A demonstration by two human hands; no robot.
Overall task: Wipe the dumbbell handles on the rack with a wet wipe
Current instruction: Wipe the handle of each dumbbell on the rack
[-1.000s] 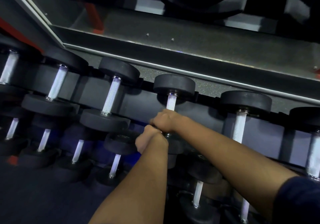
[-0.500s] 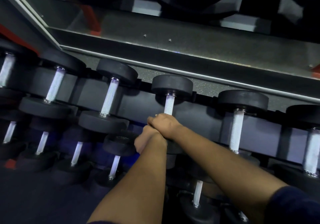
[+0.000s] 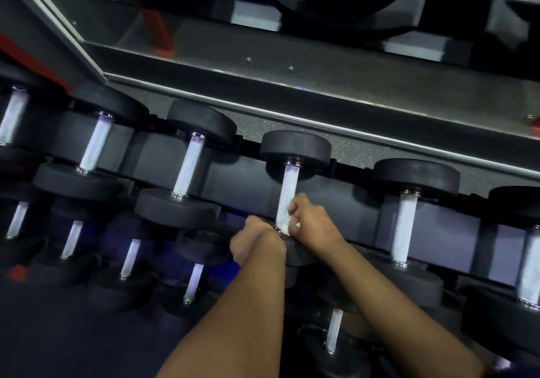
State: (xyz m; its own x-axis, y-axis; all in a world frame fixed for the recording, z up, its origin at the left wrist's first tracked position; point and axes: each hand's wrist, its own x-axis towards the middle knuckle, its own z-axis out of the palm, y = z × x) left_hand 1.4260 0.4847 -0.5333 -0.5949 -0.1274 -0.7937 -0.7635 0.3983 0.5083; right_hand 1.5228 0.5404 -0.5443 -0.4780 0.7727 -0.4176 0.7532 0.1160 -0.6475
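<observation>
1. Head view: the right hand point(image 3: 314, 227) has its fingers curled and pinches a white wet wipe point(image 3: 290, 227) against the near end of a knurled dumbbell handle point(image 3: 287, 190). Beyond the fingers, the bare handle runs away to the far head point(image 3: 295, 148) on the rack point(image 3: 242, 179).
2. The left hand point(image 3: 257, 242) sits just left of the right wrist, touching it. It is bunched like a fist at the dumbbell's near end, with its fingers turned from the camera, so I cannot tell whether it grips anything.
3. Step in hand: likely wiping this handle, with the wipe at the near end of a stroke.
4. Next move: probably slide the wipe up toward the far head, keeping it wrapped so the knurling doesn't snag it. After that comes the next handle point(image 3: 404, 225), right of the right hand.
</observation>
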